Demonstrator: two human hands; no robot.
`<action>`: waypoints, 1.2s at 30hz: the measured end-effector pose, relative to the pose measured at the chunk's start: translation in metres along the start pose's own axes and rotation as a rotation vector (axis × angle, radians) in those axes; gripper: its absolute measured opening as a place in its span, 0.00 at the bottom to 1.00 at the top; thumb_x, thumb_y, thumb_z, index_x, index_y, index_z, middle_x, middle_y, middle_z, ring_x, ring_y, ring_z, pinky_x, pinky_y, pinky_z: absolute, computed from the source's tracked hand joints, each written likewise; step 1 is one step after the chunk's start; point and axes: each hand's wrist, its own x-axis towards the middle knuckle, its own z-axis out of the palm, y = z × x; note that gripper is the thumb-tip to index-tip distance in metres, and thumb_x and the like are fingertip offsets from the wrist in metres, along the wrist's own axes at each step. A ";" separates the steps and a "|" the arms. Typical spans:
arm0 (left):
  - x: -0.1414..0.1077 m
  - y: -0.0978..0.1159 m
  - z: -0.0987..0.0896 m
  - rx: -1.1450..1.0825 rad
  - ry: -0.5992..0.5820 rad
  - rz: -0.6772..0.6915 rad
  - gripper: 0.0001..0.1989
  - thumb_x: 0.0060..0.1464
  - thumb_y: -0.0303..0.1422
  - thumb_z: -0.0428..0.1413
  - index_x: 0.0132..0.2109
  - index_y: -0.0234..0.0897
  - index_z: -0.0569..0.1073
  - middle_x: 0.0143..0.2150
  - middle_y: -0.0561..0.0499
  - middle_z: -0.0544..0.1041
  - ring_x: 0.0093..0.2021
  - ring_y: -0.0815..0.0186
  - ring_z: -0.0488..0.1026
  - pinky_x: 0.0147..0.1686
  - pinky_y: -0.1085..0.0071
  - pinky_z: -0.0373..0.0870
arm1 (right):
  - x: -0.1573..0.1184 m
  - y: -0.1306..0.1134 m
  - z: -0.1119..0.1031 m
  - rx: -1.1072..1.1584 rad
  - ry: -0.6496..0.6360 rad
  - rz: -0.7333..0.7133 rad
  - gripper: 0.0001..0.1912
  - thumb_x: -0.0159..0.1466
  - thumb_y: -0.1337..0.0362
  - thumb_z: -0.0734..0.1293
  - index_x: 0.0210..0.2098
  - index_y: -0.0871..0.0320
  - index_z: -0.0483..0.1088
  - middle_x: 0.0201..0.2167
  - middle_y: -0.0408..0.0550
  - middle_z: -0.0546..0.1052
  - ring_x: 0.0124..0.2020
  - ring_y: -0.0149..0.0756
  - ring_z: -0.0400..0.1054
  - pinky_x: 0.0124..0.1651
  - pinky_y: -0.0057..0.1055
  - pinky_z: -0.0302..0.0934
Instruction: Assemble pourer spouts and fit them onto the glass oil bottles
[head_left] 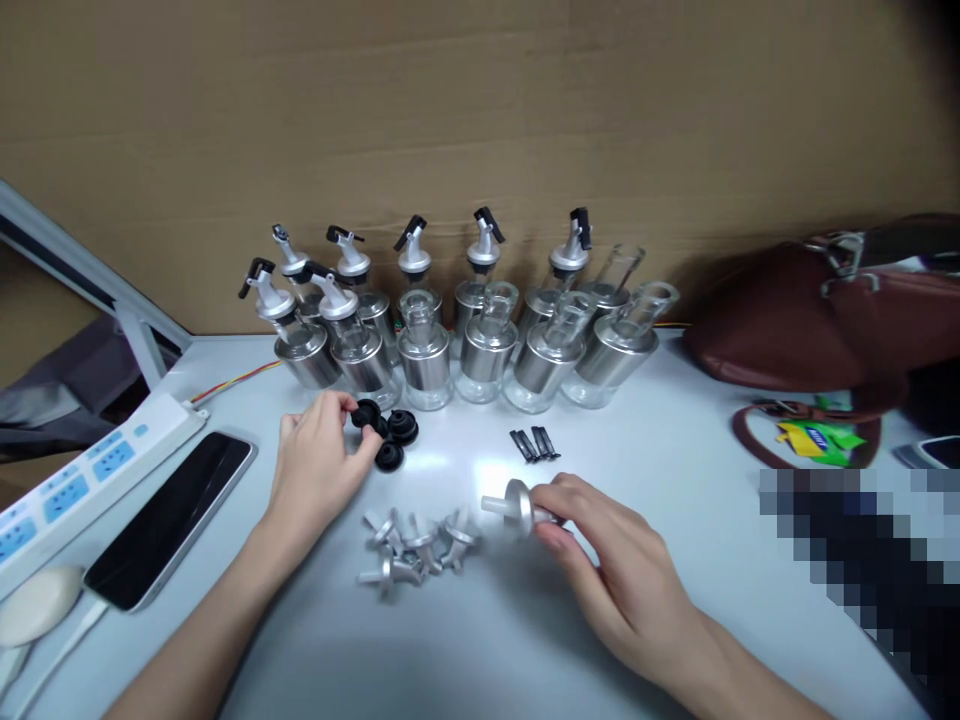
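Observation:
My left hand (319, 455) pinches a black stopper (366, 415) at the pile's left side, beside other black stoppers (403, 426). Between the fingers of my right hand (615, 560) is a silver spout (517, 508), its pale tube pointing left. Several more silver spouts (421, 540) lie in a cluster between my forearms. Small black levers (534, 443) rest in a row above my right hand. Behind stand glass bottles with metal bands; some carry silver spouts with black levers (484, 240), while others, such as a front bottle (426, 355), have bare necks.
A power strip (97, 480), a phone (171, 520) and a white rounded object (41, 605) lie at the left. At the right are a brown leather bag (817, 310), its strap and a yellow-green packet (817, 440). A cardboard panel (450, 120) stands behind the bottles.

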 end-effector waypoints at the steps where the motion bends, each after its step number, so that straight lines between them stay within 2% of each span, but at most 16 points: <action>1: 0.001 -0.001 0.000 0.024 -0.026 -0.001 0.05 0.55 0.33 0.46 0.39 0.39 0.62 0.38 0.46 0.74 0.39 0.55 0.72 0.41 0.58 0.62 | 0.000 0.000 0.001 -0.006 -0.005 0.001 0.08 0.68 0.70 0.56 0.36 0.58 0.65 0.24 0.44 0.69 0.24 0.32 0.64 0.28 0.27 0.60; 3: 0.001 -0.001 0.000 0.075 -0.038 0.025 0.07 0.56 0.32 0.44 0.39 0.38 0.64 0.39 0.45 0.75 0.41 0.54 0.73 0.41 0.58 0.62 | 0.000 0.001 0.002 -0.013 -0.006 0.002 0.08 0.68 0.70 0.56 0.37 0.58 0.65 0.24 0.45 0.70 0.25 0.33 0.65 0.29 0.28 0.61; 8: -0.001 0.000 -0.002 0.169 0.016 0.092 0.08 0.57 0.32 0.45 0.40 0.38 0.67 0.39 0.45 0.75 0.41 0.53 0.73 0.41 0.58 0.62 | -0.001 0.003 0.002 -0.013 -0.012 -0.001 0.07 0.68 0.70 0.57 0.39 0.58 0.65 0.26 0.46 0.71 0.26 0.33 0.65 0.30 0.29 0.62; 12: 0.000 -0.001 -0.001 0.222 -0.017 0.083 0.09 0.57 0.32 0.45 0.40 0.37 0.67 0.39 0.44 0.74 0.42 0.52 0.73 0.40 0.58 0.64 | -0.001 0.004 0.003 -0.019 -0.026 -0.008 0.06 0.68 0.70 0.57 0.39 0.59 0.65 0.27 0.45 0.71 0.26 0.33 0.65 0.30 0.29 0.62; 17: 0.001 -0.001 0.002 0.119 -0.109 0.036 0.09 0.57 0.33 0.45 0.41 0.35 0.67 0.41 0.42 0.74 0.38 0.54 0.74 0.40 0.59 0.69 | -0.001 0.005 0.005 -0.014 -0.073 0.031 0.06 0.67 0.71 0.58 0.40 0.59 0.66 0.29 0.46 0.73 0.29 0.34 0.67 0.33 0.31 0.63; 22: 0.002 -0.001 0.003 -0.029 -0.134 -0.034 0.09 0.57 0.34 0.45 0.40 0.36 0.66 0.40 0.40 0.75 0.38 0.54 0.75 0.40 0.59 0.71 | -0.004 0.006 0.008 -0.040 -0.097 0.062 0.09 0.66 0.72 0.59 0.45 0.60 0.66 0.34 0.48 0.77 0.32 0.35 0.70 0.37 0.32 0.64; 27: 0.001 -0.003 0.005 -0.073 -0.159 -0.050 0.08 0.57 0.35 0.45 0.39 0.37 0.64 0.38 0.42 0.76 0.37 0.53 0.76 0.38 0.59 0.72 | -0.007 0.009 0.011 -0.089 -0.122 0.160 0.05 0.68 0.66 0.59 0.40 0.59 0.65 0.30 0.47 0.76 0.29 0.35 0.69 0.32 0.31 0.64; 32: -0.001 0.000 0.005 -0.159 -0.182 -0.060 0.07 0.56 0.38 0.46 0.38 0.39 0.62 0.37 0.45 0.75 0.37 0.55 0.75 0.38 0.60 0.70 | -0.008 0.009 0.013 -0.110 -0.247 0.215 0.08 0.68 0.65 0.59 0.32 0.58 0.64 0.22 0.43 0.71 0.21 0.33 0.65 0.27 0.30 0.60; 36: -0.002 0.002 0.002 -0.147 -0.215 -0.071 0.08 0.56 0.38 0.46 0.40 0.39 0.62 0.35 0.46 0.73 0.34 0.55 0.73 0.36 0.59 0.69 | -0.011 0.008 0.016 -0.103 -0.371 0.256 0.02 0.64 0.67 0.64 0.35 0.59 0.66 0.26 0.45 0.74 0.25 0.37 0.69 0.28 0.32 0.62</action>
